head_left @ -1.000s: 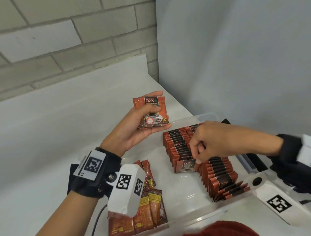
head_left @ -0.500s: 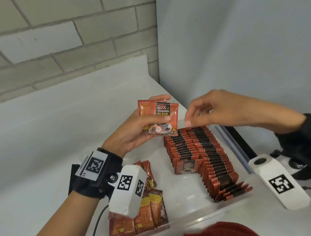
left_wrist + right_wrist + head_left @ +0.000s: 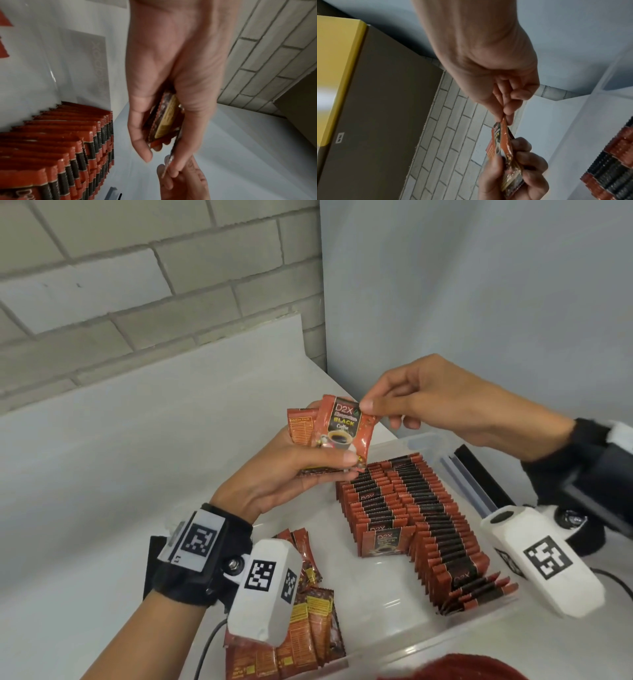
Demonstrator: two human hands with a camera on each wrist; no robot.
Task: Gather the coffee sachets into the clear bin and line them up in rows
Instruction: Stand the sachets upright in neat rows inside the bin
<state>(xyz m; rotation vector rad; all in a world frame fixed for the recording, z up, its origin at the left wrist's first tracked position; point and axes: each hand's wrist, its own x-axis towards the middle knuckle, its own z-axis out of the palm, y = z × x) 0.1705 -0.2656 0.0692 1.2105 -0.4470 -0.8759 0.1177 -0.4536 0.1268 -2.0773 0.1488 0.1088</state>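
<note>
Sachet in front, its printed face toward me, stands at the head of a small stack that my left hand grips from below, thumb curled across the lower edge and fingers behind. My right hand comes in from the right and pinches that front sachet's top right corner between thumb and forefinger, the other fingers curled loosely. Both hands hover above the far end of the clear bin. Under them, inside the bin, two rows of sachets stand on edge, packed side by side. Loose sachets lie flat in the bin's near left corner, partly hidden behind my left wrist camera.
</note>
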